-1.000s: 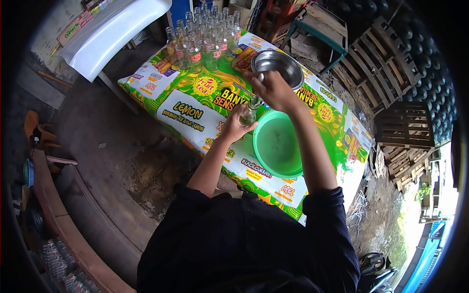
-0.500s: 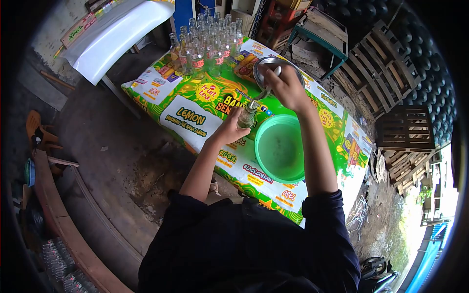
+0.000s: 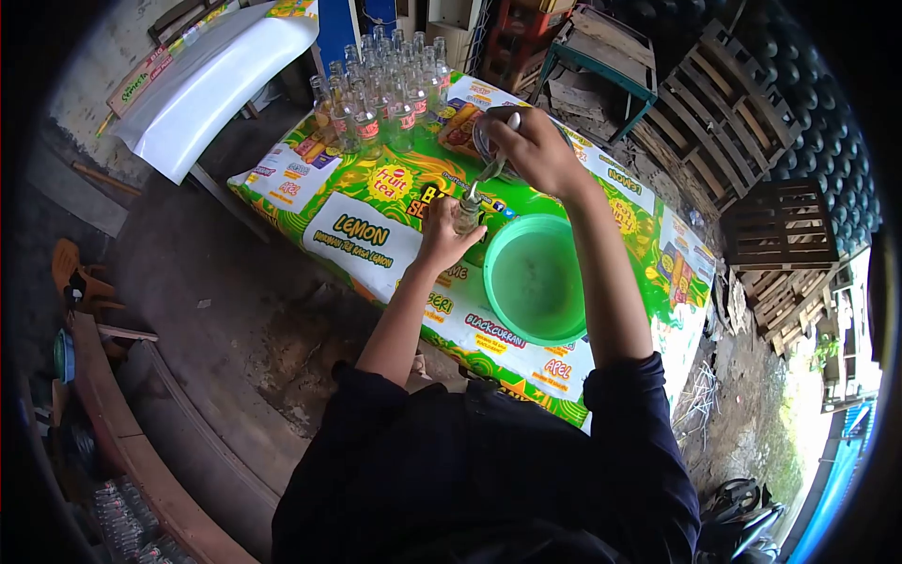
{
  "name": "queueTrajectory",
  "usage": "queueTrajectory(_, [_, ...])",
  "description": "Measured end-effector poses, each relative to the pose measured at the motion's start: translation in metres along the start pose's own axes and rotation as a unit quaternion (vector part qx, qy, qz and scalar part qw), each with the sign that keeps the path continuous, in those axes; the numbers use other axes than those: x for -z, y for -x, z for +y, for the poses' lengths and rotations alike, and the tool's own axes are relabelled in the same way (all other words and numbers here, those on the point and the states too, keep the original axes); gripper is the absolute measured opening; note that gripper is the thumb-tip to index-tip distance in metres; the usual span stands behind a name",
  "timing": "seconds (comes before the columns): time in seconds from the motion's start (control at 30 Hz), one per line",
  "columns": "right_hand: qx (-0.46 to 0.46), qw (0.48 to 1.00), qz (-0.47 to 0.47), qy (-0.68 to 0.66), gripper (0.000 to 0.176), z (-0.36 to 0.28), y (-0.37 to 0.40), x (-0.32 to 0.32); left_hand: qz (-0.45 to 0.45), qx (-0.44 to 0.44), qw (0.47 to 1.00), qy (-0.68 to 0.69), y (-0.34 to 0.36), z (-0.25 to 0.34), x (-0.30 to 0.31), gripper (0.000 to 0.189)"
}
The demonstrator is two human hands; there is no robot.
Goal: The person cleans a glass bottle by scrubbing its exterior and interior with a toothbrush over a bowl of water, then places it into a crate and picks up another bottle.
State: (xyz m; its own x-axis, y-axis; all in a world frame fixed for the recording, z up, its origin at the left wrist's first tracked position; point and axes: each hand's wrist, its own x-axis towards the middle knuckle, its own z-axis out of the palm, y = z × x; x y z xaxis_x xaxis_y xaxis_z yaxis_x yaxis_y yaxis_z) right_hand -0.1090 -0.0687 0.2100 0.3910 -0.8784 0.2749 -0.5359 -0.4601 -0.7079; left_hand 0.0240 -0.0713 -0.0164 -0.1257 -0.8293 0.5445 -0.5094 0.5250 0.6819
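- Currently, the left hand (image 3: 440,242) has its grip clenched round a small glass bottle (image 3: 467,214), held upright above the worktop (image 3: 362,230), just beside the green basin (image 3: 490,282).
- The right hand (image 3: 534,150) grasps the rim of a metal bowl (image 3: 486,139), which is tipped toward the bottle's mouth. A thin line runs down from bowl to bottle; I cannot tell whether it is a stream or a spout.
- By my reading, the filling of this 1 bottle is under way. How full it is cannot be seen.
- A cluster of bottles (image 3: 376,89) stands at the far end of the worktop. Whether those are done or waiting is too small to tell, so what is left stays unclear.
- Compared with 1.0 s ago, the bowl, which then showed its full open round, is now tilted steeply and half hidden behind the right hand. The left hand and bottle have barely shifted beside the basin.
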Motion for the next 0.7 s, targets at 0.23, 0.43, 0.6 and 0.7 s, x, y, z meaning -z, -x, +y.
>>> queueTrajectory(0.23, [0.003, 0.999, -0.018, 0.040, 0.026, 0.010, -0.005, -0.013, -0.133, 0.037, 0.983, 0.120, -0.003, -0.017, 0.005, 0.050])
queueTrajectory(0.43, [0.002, 0.994, -0.075, 0.075, 0.032, 0.027, -0.004, -0.032, -0.159, 0.119, 0.953, 0.228, 0.000, -0.022, -0.005, 0.040])
queueTrajectory(0.6, [0.022, 0.999, -0.035, 0.031, 0.035, 0.016, -0.007, -0.014, -0.109, 0.111, 0.972, 0.178, -0.002, -0.019, -0.014, 0.040])
queueTrajectory(0.7, [-0.001, 0.991, -0.091, 0.102, 0.036, 0.034, -0.007, -0.031, -0.012, -0.052, 0.998, 0.043, -0.009, -0.009, -0.006, 0.046])
